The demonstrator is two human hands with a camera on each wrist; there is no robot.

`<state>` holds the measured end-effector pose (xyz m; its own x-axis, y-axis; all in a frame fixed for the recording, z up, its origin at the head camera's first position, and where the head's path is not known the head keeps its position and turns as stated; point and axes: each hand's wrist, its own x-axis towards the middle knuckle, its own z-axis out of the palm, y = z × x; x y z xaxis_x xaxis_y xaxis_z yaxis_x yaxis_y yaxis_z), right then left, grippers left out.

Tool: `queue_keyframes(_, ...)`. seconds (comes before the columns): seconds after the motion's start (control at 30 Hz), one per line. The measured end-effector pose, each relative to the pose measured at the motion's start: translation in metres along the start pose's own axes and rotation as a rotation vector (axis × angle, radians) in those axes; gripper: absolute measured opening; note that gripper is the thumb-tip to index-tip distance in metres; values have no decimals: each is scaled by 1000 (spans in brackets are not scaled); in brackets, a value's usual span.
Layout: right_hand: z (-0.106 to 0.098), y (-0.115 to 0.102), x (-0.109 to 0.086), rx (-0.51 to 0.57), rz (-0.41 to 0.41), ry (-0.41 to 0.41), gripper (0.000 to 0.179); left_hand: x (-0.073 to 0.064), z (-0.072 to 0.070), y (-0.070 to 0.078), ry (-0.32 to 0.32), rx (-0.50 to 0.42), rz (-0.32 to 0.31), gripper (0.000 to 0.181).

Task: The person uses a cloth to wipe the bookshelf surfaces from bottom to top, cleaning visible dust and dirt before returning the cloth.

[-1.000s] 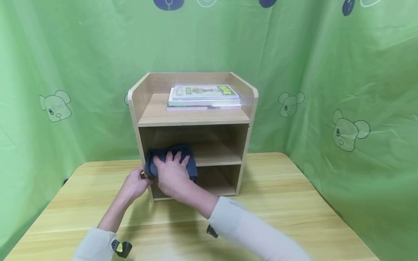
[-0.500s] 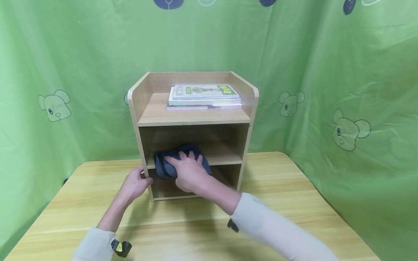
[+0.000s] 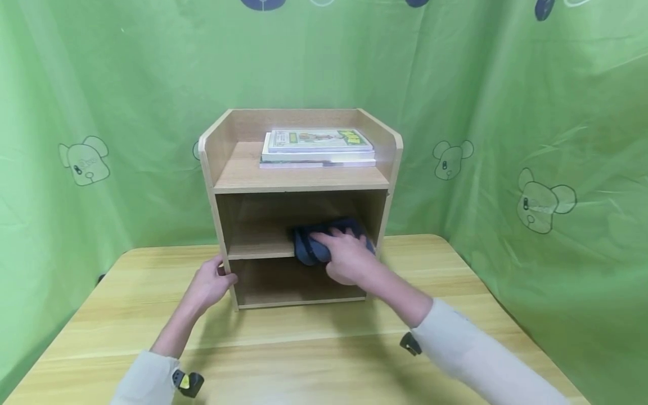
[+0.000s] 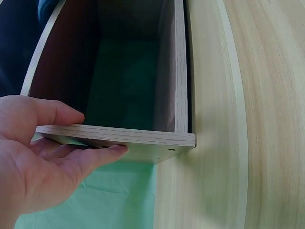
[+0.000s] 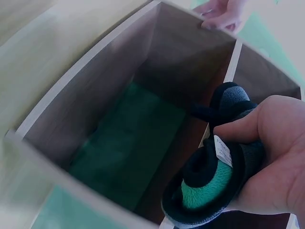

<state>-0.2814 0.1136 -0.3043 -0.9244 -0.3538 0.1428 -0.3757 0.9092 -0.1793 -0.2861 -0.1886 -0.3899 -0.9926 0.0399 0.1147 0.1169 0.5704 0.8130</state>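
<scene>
A small wooden shelf unit (image 3: 298, 190) stands on the table. My left hand (image 3: 208, 284) holds the front edge of its left side panel (image 4: 119, 135), thumb on the inner side and fingers on the outer side in the left wrist view. My right hand (image 3: 349, 260) grips a folded dark blue cloth (image 3: 309, 251) against the right part of the middle shelf's front edge. In the right wrist view, the cloth shows a green patch (image 5: 209, 188) and a white label (image 5: 222, 151). The right fingertips are partly hidden behind the cloth there.
Several books (image 3: 319, 149) lie stacked on the unit's top, between its raised sides. The wood-patterned table (image 3: 283, 360) extends around the unit. Green curtains (image 3: 152, 112) with bear drawings hang behind and on both sides.
My right hand has moved the cloth along the middle shelf from the left side to the right. The left hand has stayed on the side panel.
</scene>
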Motion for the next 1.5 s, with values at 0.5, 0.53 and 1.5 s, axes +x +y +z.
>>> queue_keyframes(0.5,18,-1,-7,-53,12,147,78,-2,1,5,-17,-5,-28,49)
queue_keyframes(0.53,20,-5,-6,-43,2,165,78,-2,0,5,-15,-4,-32,50)
queue_keyframes(1.5,49,-140,38,281,-152,307,64,2,2,-2,92,51,48,36)
